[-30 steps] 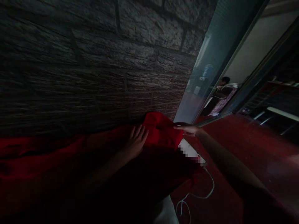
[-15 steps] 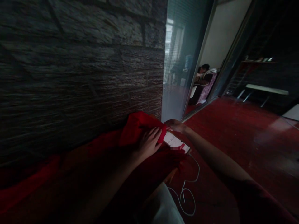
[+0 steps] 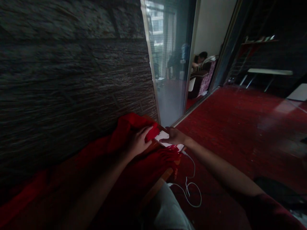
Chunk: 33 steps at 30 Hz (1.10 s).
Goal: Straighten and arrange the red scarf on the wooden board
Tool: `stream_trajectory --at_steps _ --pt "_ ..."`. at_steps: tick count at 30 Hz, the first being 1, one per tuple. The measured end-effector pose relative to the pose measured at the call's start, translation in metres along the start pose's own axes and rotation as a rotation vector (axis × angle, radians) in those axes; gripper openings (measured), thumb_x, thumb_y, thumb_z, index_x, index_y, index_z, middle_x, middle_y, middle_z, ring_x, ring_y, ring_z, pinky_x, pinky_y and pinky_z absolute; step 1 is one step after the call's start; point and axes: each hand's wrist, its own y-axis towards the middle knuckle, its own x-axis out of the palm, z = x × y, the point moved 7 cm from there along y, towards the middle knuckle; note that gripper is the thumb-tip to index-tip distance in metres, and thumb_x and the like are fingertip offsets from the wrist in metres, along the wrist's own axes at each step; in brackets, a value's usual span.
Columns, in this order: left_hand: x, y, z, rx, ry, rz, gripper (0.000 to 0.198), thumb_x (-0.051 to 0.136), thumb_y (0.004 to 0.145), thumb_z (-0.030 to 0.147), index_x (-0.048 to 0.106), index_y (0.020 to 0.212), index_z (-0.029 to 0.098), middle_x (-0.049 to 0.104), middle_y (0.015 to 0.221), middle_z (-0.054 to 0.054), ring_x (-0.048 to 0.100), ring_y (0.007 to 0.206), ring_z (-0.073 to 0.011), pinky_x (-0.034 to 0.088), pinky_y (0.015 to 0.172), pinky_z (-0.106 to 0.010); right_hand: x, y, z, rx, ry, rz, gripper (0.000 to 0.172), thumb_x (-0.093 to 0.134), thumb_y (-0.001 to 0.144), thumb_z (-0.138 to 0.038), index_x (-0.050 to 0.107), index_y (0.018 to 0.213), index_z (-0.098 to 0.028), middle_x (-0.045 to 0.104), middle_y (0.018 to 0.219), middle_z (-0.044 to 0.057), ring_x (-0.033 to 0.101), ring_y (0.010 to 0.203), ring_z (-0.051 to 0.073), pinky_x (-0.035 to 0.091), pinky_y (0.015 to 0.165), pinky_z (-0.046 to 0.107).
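A red scarf [image 3: 130,119] with a fringe is bunched on a wooden bench [image 3: 165,175] along the wall. My left hand [image 3: 140,142] is closed on a fold of it, fingertips over the cloth and thumb below. To its right lies a phone [image 3: 179,147] with a lit, pale screen, partly covered by my right hand and some red fringe. Over the phone, my right hand [image 3: 177,136] has thumb and fingers spread apart; whether it touches the phone I cannot tell. A white cable [image 3: 194,166] runs from the phone's near end.
A rough stone wall [image 3: 83,73] rises on the left. Beyond the bench stands a glass door [image 3: 170,92], with a person [image 3: 201,59] seated in the room behind. A white-topped bench [image 3: 270,72] stands on the red floor [image 3: 237,127]. My knee [image 3: 170,207] is at the bottom.
My right hand has moved from beyond the phone's far end to over its screen. My left hand has shifted away from the phone with the scarf fold. The camera view has also shifted.
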Motion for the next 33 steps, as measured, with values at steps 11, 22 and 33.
stream_trajectory --at_steps 11,22,33 --pt "0.006 -0.005 0.002 0.053 0.047 -0.014 0.061 0.061 0.087 0.025 0.046 0.145 0.017 0.046 0.152 -0.013 0.046 0.139 -0.0282 0.038 0.117 -0.043 0.010 -0.029 -0.007 0.197 -0.265 0.114 0.079 0.073 0.080 -0.048 0.046 0.139 -0.004 0.053 0.134 0.027 0.048 0.127 0.041 0.045 0.101 0.051" --pt "-0.021 0.011 0.006 0.146 0.072 -0.215 0.063 0.048 0.093 0.023 0.033 0.154 0.015 0.039 0.158 -0.013 0.034 0.147 -0.0242 0.029 0.122 -0.042 -0.008 0.013 0.001 -0.078 0.111 0.123 0.050 0.076 0.077 -0.026 0.065 0.124 -0.011 0.064 0.126 0.017 0.058 0.119 0.031 0.045 0.101 0.035" --pt "-0.008 0.015 0.010 0.142 0.183 -0.297 0.066 0.066 0.085 0.036 0.050 0.144 0.013 0.049 0.150 -0.014 0.046 0.137 -0.0301 0.036 0.117 -0.043 0.002 0.079 -0.010 -0.115 0.512 0.110 0.026 0.062 0.088 -0.034 0.073 0.090 -0.010 0.066 0.071 0.001 0.054 0.062 0.010 0.044 0.060 0.020"
